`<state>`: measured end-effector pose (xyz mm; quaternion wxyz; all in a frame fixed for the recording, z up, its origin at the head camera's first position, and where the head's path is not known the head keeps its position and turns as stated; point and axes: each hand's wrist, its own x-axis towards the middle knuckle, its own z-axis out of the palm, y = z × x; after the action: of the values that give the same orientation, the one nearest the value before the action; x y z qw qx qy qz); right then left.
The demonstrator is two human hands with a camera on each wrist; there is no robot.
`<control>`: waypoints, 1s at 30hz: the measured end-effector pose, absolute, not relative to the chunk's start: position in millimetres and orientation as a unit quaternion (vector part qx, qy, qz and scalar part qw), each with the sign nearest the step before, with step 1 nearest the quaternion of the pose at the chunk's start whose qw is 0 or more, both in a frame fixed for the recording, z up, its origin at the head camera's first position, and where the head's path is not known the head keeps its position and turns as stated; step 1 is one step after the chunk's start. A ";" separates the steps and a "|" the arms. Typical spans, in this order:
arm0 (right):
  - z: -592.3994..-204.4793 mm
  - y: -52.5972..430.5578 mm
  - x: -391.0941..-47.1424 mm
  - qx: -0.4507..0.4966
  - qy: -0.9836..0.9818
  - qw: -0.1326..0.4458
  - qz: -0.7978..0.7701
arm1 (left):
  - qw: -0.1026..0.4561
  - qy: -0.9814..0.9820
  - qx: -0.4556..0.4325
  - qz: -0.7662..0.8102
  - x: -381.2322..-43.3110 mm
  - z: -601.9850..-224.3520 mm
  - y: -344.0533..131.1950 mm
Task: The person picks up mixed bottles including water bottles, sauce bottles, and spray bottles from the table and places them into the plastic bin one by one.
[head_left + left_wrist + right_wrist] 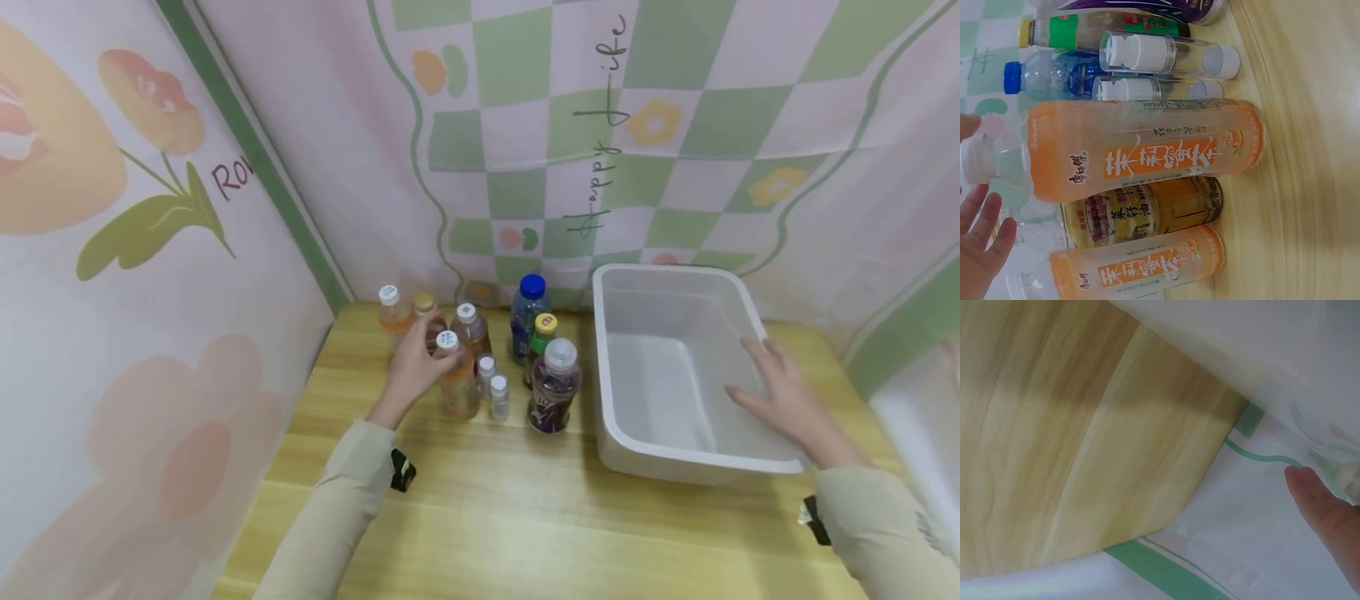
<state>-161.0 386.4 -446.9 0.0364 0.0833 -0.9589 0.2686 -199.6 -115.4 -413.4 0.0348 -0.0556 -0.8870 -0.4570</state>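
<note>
My left hand (pixel 416 362) is at the top of the front orange-labelled tea bottle (pixel 459 392), thumb and fingers spread around its white cap. In the left wrist view, gaps show between the fingers and the cap (pixel 977 160). Behind stand a second orange-labelled bottle (pixel 394 318), an oil bottle (pixel 1154 209) and a white-capped brown bottle (pixel 472 329). Two small clear pump bottles (pixel 498 400) are just right of the front bottle. My right hand (pixel 780 392) extends with spread fingers over the right side of a white plastic bin (pixel 603 400); whether it touches the rim is unclear.
Right of the pump bottles stand a dark purple bottle (pixel 553 404), a yellow-capped bottle with green label (pixel 538 354) and a blue-capped bottle (pixel 523 329). All rest on a wooden table (pixel 517 517). A patterned curtain (pixel 517 142) hangs behind.
</note>
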 end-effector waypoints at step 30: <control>-451.7 385.1 -162.1 0.076 -0.967 0.031 0.241 | 0.044 -0.876 -0.008 -0.481 -201.2 -422.8 -115.1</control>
<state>-162.1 385.1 -451.7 0.0310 0.0755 -0.9670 0.2413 -201.2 -115.1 -422.8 0.0435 -0.0080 -0.8758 -0.4807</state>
